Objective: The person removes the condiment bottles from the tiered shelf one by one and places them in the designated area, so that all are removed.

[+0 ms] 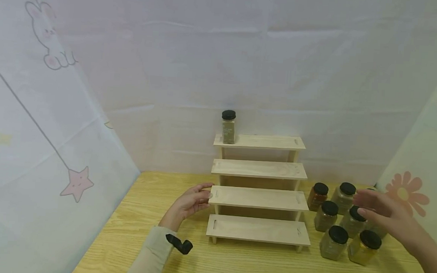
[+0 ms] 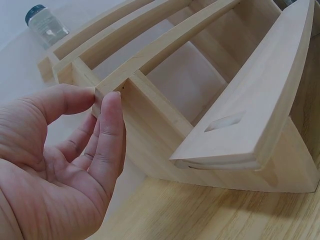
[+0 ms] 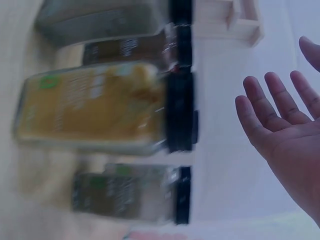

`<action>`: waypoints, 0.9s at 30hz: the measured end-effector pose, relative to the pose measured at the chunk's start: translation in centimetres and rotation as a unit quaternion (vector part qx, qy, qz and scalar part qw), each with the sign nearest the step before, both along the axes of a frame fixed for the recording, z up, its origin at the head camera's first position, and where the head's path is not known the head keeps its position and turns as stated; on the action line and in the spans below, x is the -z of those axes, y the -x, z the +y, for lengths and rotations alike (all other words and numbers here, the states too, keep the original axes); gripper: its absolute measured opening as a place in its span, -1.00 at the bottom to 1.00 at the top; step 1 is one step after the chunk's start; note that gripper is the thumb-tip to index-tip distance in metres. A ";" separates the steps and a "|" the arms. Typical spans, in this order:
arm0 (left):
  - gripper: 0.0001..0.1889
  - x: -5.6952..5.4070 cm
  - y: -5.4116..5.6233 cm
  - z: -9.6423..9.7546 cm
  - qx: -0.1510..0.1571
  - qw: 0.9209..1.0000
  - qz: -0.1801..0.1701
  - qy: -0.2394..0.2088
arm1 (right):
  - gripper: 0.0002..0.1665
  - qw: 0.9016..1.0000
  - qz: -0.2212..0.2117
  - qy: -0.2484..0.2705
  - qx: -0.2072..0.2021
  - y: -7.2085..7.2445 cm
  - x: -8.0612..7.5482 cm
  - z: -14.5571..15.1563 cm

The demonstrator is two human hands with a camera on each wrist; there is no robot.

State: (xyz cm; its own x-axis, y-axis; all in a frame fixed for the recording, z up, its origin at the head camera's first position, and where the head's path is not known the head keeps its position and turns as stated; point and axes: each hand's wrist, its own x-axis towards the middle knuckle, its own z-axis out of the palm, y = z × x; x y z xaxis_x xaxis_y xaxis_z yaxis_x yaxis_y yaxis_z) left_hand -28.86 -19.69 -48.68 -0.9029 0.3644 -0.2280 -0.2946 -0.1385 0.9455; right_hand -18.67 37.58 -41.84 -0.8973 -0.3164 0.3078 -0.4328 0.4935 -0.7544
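A four-step wooden spice rack (image 1: 258, 197) stands on the table. My left hand (image 1: 189, 205) is at its left side, where thumb and fingertips pinch the end of the second step from the bottom, as the left wrist view shows up close. On the top step, at the left end, stands a black-lidded spice jar (image 1: 228, 131). My right hand (image 1: 394, 216) hovers over the spice jars right of the rack, fingers apart and holding nothing. A yellow-filled jar (image 3: 95, 107) shows large in the right wrist view. Behind that hand, some jars are partly hidden.
Several square jars with black lids cluster on the wooden table (image 1: 248, 270), among them a jar with reddish contents (image 1: 317, 199) and a pale one (image 1: 333, 246). White printed cloth (image 1: 193, 60) encloses the table at the back and both sides.
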 end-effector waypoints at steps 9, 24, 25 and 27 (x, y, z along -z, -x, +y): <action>-0.32 0.0 0.0 0.0 -0.002 1.000 0.001 0.000 | -0.37 1.000 -0.015 -0.004 -0.019 1.7 -4.0 -2.8; -0.33 0.0 0.0 0.1 0.001 1.000 0.000 -0.003 | -0.31 0.999 -0.039 -0.015 -0.012 5.8 -8.7 -8.6; -0.33 0.0 0.0 0.0 0.001 1.000 0.000 -0.003 | -0.29 0.999 -0.040 -0.015 -0.016 6.2 -8.9 -9.0; -0.34 0.0 0.0 0.0 0.000 1.000 0.000 -0.003 | -0.28 0.999 -0.037 -0.017 -0.020 6.7 -9.2 -9.6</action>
